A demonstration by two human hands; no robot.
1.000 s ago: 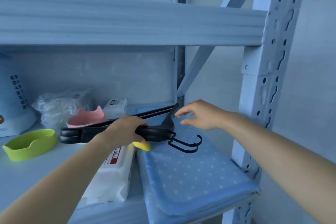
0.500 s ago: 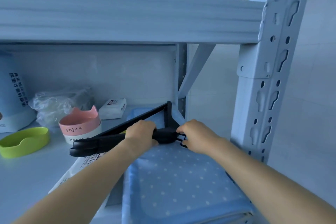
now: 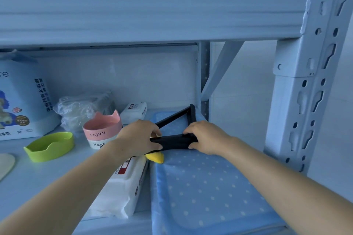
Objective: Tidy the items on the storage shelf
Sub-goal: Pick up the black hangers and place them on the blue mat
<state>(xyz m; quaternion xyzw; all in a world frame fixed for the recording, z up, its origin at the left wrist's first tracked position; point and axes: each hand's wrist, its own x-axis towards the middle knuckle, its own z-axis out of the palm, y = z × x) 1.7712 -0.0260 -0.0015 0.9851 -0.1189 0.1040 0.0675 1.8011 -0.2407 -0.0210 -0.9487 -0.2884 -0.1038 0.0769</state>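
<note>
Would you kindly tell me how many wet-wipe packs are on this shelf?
2: a large wipe pack under the left forearm, and a small wipe pack at the back; others may be hidden.

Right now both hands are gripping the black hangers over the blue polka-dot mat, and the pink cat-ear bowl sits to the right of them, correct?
Not quite. In the head view the pink cat-ear bowl sits to the left of the black hangers, not the right. The left hand and right hand do grip them over the blue polka-dot mat.

The shelf carries a box at its back left, a plastic bag and small pack along the back, stacked bowls and a green dish mid-left, a wipes pack at the front, a dotted pad along the right edge.
</note>
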